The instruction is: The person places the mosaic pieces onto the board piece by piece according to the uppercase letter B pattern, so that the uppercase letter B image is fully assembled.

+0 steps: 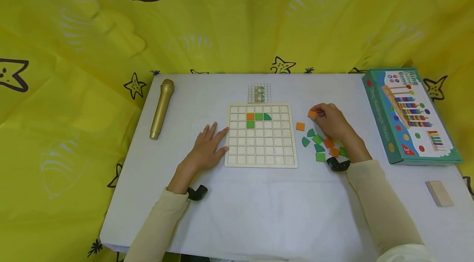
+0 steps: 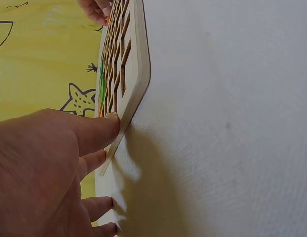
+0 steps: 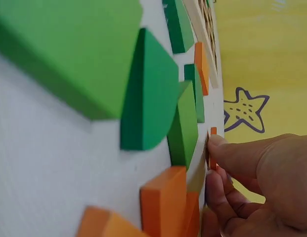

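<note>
Orange tile (image 1: 311,114): pinched by right hand (image 1: 332,123), right of centre
Left hand (image 1: 205,149): spread apart, touching wooden board (image 1: 268,141), centre
Green box (image 1: 414,118), right: "Challenge Game", "3+"

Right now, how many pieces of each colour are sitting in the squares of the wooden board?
Orange piece: 1
Light green pieces: 2
Dark green piece with a rounded corner: 1
Total on the wooden board: 4
</note>
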Motion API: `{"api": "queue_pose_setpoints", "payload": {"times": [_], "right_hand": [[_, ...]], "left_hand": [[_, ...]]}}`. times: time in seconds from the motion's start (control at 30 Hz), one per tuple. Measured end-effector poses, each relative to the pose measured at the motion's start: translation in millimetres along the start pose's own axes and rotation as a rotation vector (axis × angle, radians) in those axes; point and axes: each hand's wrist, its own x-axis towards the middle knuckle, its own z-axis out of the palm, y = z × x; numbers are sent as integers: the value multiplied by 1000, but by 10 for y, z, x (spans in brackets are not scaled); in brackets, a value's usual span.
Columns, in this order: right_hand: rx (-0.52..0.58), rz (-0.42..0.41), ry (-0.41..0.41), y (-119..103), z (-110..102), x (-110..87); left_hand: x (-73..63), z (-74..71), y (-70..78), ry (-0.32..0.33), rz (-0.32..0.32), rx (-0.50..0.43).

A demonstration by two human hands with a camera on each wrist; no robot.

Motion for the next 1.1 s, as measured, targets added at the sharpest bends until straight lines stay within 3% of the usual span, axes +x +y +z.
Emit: {"api": "queue_pose_setpoints", "payload": {"times": [0.2,0.57,0.8,1.1], "right_hand": [[26,-37,32,-132,80,-22],[39,-192,-63,-663,477,-50],[-9,-247,-77,-820,698,-32],[-69,-272,-42,-887,810,-26]], "left_hand": [[-8,-9,19,5,6,1],[2,-9,7,4,5,1],[12,0,-4,-6,11,4],[14,6,-8,-5,9,18]]}}
